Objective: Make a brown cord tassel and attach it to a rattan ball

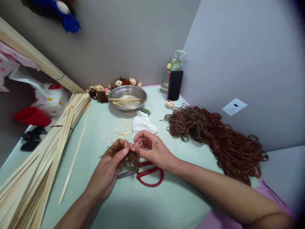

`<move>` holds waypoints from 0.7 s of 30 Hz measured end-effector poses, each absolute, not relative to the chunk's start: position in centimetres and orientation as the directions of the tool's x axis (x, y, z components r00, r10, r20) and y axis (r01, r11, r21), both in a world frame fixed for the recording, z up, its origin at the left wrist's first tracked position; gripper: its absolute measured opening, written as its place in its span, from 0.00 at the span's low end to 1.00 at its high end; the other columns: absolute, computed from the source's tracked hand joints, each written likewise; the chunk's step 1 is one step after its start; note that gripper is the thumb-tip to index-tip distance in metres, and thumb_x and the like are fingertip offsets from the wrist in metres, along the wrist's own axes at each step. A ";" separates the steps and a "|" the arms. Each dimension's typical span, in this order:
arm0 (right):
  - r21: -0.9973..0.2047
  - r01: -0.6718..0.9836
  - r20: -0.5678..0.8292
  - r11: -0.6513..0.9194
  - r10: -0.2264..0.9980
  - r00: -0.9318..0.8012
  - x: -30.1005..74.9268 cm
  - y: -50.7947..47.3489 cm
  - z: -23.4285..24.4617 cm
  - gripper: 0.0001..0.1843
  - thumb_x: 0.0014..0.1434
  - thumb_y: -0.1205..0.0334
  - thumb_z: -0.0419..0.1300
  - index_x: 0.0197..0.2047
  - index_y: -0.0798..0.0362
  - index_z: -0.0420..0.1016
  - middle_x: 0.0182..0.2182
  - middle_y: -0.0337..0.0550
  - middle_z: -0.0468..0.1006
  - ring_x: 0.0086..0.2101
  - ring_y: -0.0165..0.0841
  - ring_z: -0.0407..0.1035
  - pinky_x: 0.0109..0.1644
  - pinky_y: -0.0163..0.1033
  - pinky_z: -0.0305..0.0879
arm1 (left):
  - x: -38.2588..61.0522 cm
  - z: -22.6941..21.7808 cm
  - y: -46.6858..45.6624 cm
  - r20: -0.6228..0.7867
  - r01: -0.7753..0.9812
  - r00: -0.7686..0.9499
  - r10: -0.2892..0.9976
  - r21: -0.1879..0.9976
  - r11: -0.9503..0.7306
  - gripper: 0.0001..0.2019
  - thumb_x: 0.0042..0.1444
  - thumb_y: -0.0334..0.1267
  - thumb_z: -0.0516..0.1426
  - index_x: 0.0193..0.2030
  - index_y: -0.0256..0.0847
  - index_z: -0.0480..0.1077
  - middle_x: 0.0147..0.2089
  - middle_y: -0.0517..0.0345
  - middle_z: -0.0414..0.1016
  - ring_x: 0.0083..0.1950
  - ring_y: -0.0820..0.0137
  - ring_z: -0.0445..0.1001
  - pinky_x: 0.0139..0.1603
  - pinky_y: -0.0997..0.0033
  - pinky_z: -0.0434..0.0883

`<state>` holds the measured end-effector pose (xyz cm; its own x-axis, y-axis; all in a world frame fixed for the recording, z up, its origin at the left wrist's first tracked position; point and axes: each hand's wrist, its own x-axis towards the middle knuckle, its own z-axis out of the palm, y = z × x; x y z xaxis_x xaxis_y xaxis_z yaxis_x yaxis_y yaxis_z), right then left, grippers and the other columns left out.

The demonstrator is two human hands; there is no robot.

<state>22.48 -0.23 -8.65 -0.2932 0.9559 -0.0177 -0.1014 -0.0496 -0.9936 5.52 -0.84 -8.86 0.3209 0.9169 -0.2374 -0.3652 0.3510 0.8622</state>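
My left hand point(105, 173) is closed around a small brown yarn tassel point(133, 161), whose loose strands fan out on both sides of the thumb. Thumb and forefinger of my right hand point(157, 151) pinch together at the tassel's top, against the left fingertips; what lies between them is too small to make out. Beneath both hands lies a pair of scissors with red handles point(150, 184), its grey blades partly hidden by the left hand. A crumpled white tissue point(140, 122) rests just beyond the right hand.
Long pale bamboo strips point(45, 152) cover the left side. At the back stand a metal bowl point(128, 109) with strips in liquid, a phone point(175, 86) and a bottle point(165, 83). Heaped brown yarn point(214, 136) lies right, near a small woven ball point(169, 104). A red cup point(33, 116) is far left.
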 end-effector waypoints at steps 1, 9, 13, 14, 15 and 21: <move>-0.994 -0.100 -0.018 -0.049 0.955 -0.295 22.5 -0.2 -8.7 0.13 0.52 0.74 0.61 0.41 0.55 0.67 0.31 0.35 0.70 0.31 0.26 0.63 0.38 0.35 0.61 | 5.5 -8.9 -0.8 -0.234 -0.370 0.324 0.917 0.861 0.350 0.05 0.58 0.39 0.61 0.33 0.43 0.70 0.39 0.60 0.72 0.46 0.69 0.69 0.46 0.74 0.67; -0.985 -0.167 0.001 -0.032 0.982 -0.190 22.4 -0.3 -8.1 0.13 0.53 0.66 0.67 0.40 0.53 0.68 0.31 0.36 0.72 0.31 0.27 0.65 0.38 0.35 0.62 | 5.5 -9.8 -0.8 -0.139 -0.223 0.286 0.948 0.953 0.207 0.04 0.59 0.39 0.62 0.39 0.46 0.72 0.43 0.62 0.74 0.49 0.68 0.71 0.53 0.72 0.66; -0.980 -0.195 0.016 -0.025 0.979 -0.205 22.4 -0.4 -7.9 0.15 0.53 0.57 0.69 0.38 0.53 0.70 0.30 0.36 0.71 0.30 0.28 0.65 0.35 0.35 0.62 | 5.4 -10.1 -0.9 -0.170 -0.109 0.338 0.926 0.970 0.218 0.08 0.57 0.40 0.63 0.44 0.46 0.73 0.42 0.58 0.77 0.47 0.64 0.74 0.51 0.68 0.68; -0.982 -0.189 0.027 -0.013 0.978 -0.205 22.5 -0.4 -7.8 0.14 0.54 0.56 0.69 0.38 0.53 0.70 0.29 0.36 0.70 0.30 0.27 0.64 0.35 0.35 0.62 | 5.4 -10.1 -1.0 -0.183 -0.107 0.332 0.925 0.967 0.229 0.08 0.58 0.41 0.62 0.44 0.45 0.73 0.42 0.57 0.77 0.47 0.63 0.74 0.51 0.68 0.68; -0.985 -0.171 0.039 0.004 0.979 -0.201 22.6 -0.4 -7.8 0.13 0.56 0.55 0.68 0.37 0.53 0.70 0.29 0.36 0.70 0.30 0.27 0.64 0.35 0.35 0.61 | 5.4 -10.1 -1.0 -0.191 -0.116 0.320 0.928 0.964 0.239 0.08 0.58 0.41 0.62 0.44 0.45 0.73 0.42 0.57 0.77 0.47 0.63 0.74 0.50 0.67 0.68; -0.978 0.146 0.101 0.147 0.953 -0.285 23.0 -0.5 -7.3 0.06 0.60 0.60 0.63 0.37 0.54 0.72 0.32 0.38 0.71 0.33 0.29 0.65 0.39 0.36 0.62 | 5.6 -9.3 -0.9 -0.233 -0.293 0.233 0.944 0.909 0.296 0.08 0.55 0.40 0.64 0.42 0.44 0.73 0.40 0.60 0.75 0.45 0.68 0.72 0.49 0.72 0.68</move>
